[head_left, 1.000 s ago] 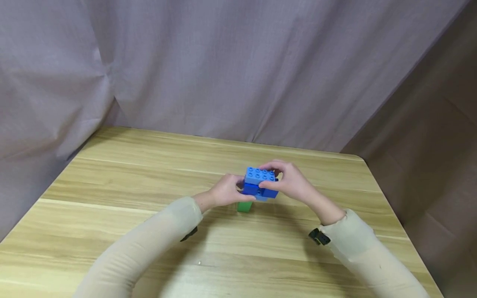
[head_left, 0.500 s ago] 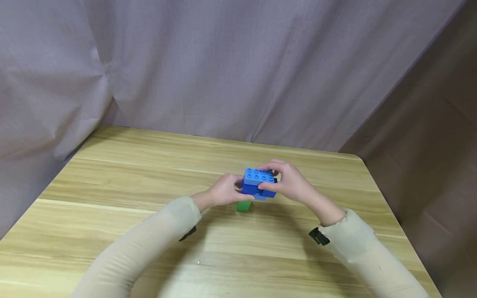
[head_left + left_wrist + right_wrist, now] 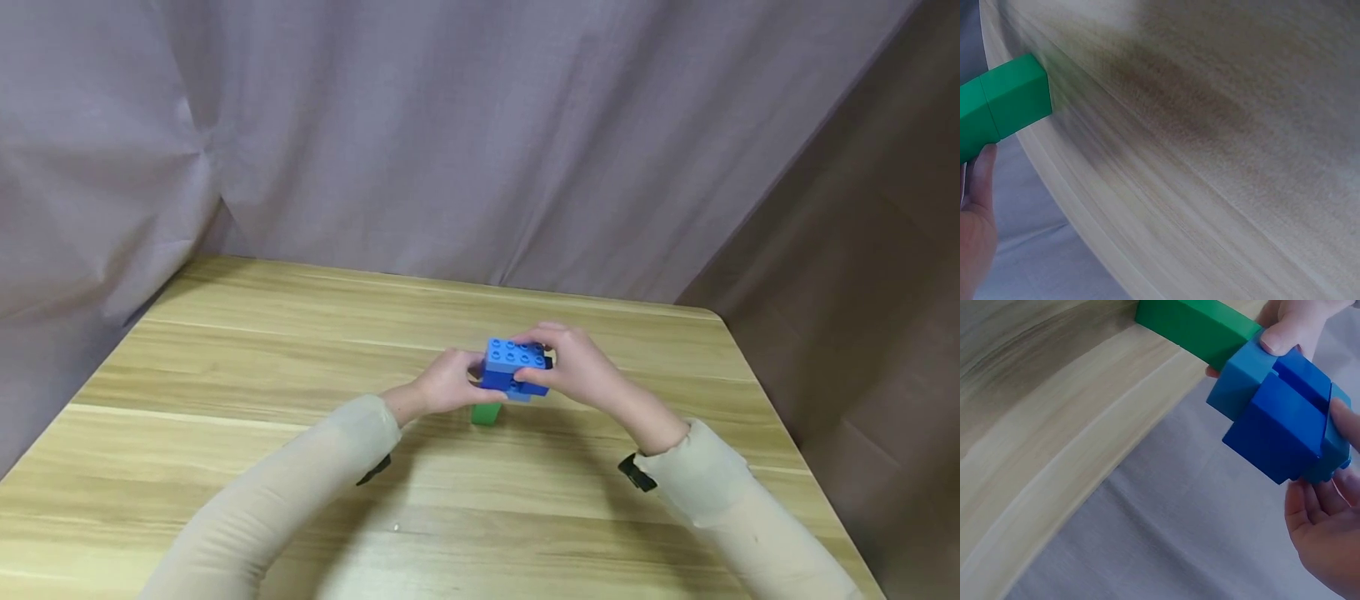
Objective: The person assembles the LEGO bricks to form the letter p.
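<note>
In the head view both hands hold a stack of toy building bricks over the table. A light blue studded brick point(image 3: 514, 354) tops it, with two dark blue bricks point(image 3: 1275, 428) side by side beneath. Under these come another light blue brick point(image 3: 1241, 381) and green bricks point(image 3: 1019, 97) that point down at the tabletop. My left hand point(image 3: 447, 383) grips the stack low, its thumb by the lower light blue brick. Thumb and fingers of my right hand point(image 3: 577, 364) pinch the upper end from the right. The stack hides some fingertips.
A light wooden table point(image 3: 300, 333) lies under the hands, its far edge running along a grey curtain point(image 3: 420, 142). Brown cloth point(image 3: 855, 333) hangs at the right. A tiny pale speck point(image 3: 396, 527) shows on the near tabletop.
Hands, bricks and table have all shifted slightly left in the head view. Both hands keep the same hold on the stack.
</note>
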Tool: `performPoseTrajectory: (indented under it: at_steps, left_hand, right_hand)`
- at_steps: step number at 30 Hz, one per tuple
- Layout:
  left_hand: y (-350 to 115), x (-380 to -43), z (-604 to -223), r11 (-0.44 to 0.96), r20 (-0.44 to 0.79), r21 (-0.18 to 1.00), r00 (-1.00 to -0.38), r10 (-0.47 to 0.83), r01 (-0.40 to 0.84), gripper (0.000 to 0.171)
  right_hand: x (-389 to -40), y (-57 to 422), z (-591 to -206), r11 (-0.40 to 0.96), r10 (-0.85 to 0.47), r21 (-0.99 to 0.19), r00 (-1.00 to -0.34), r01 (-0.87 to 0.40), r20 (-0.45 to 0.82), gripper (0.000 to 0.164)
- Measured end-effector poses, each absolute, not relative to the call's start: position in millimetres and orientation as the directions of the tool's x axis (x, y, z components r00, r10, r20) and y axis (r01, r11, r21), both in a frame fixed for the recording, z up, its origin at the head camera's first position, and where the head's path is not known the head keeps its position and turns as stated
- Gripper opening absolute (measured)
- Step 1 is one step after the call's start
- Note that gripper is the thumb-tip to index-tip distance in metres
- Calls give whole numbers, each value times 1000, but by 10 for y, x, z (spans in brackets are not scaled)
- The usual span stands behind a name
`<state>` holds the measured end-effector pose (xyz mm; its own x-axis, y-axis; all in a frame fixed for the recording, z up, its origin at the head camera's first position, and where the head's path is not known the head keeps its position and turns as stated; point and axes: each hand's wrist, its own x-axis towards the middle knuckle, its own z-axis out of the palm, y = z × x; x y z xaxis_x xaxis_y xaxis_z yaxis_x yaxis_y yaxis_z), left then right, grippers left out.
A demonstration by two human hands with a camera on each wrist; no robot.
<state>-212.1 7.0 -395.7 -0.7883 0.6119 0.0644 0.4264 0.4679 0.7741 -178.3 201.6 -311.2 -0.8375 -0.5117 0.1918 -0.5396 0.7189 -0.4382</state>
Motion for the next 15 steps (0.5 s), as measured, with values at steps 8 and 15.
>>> performPoseTrajectory:
  at_steps: [8, 15]
  left_hand:
    - [92, -2146, -3970, 460, 80, 770, -783, 617, 442, 47]
    - [75, -2133, -3968, 429, 101, 786, -778, 620, 444, 42]
  right_hand:
    - [-1816, 1975, -3006, 749, -503, -454, -860, -482, 82, 46]
    - [-1843, 1897, -3027, 726, -536, -439, -836, -529, 120, 36]
